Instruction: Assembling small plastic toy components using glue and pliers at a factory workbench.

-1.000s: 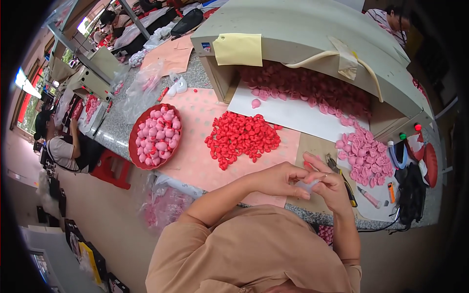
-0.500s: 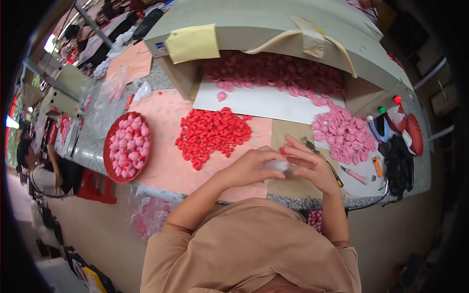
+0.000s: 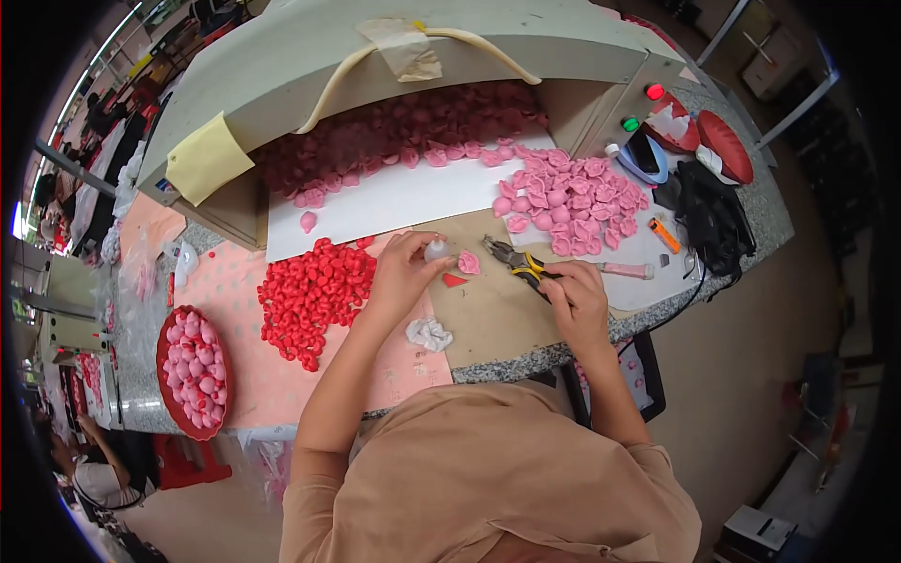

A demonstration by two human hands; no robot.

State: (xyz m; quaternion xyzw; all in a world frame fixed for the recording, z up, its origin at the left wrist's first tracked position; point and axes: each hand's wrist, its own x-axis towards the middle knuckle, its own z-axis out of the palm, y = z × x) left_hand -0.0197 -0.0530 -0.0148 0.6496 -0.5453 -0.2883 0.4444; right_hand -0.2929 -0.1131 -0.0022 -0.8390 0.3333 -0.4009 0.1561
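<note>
My left hand (image 3: 405, 272) pinches a small whitish translucent bottle (image 3: 436, 251) between thumb and fingers. My right hand (image 3: 579, 298) is closed on the yellow-and-black handles of a pair of pliers (image 3: 524, 266), whose dark jaws point away to the left. Between the hands, a single pink piece (image 3: 468, 263) and a red triangular scrap (image 3: 454, 280) lie on brown paper. A crumpled white tissue (image 3: 430, 334) rests nearer to me. Left of my left hand spreads a heap of small red pieces (image 3: 314, 296). Beyond my right hand is a pile of pink cupped pieces (image 3: 574, 202).
A red bowl (image 3: 165, 399) holding pink balls stands at the left. Across the back is a grey box-like cabinet (image 3: 310, 56) with many pink pieces inside. To the right lie a cutter knife (image 3: 624, 270), an orange tool (image 3: 664, 236) and a black bag (image 3: 709, 211).
My hands have moved apart. The right one has taken hold of the pliers that lay on the table; the left keeps the bottle. The whole view has turned toward the right.
</note>
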